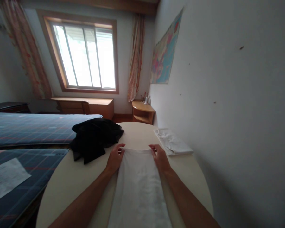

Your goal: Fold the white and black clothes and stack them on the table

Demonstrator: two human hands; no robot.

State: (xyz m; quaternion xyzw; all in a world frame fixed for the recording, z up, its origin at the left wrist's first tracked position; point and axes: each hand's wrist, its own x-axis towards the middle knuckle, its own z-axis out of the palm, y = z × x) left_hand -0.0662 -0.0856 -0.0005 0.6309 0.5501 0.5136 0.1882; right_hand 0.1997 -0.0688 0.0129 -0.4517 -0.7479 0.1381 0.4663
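A long piece of white cloth (140,186) lies flat on the round cream table (190,186), running from its middle to the bottom edge of the view. My left hand (117,155) pinches the far left corner of the cloth between thumb and fingers. At the far right corner my right hand (159,155) grips it the same way, so the far edge stretches straight between both hands. A folded white cloth (174,142) rests just beyond my right hand. Beyond my left hand is a crumpled black garment (95,136).
Two beds with blue plaid mattresses (38,128) stand on the left; a sheet of paper (8,177) lies on the nearer one. A white wall (228,126) runs close along the right. A corner shelf (143,109) and low desk (99,102) stand by the window.
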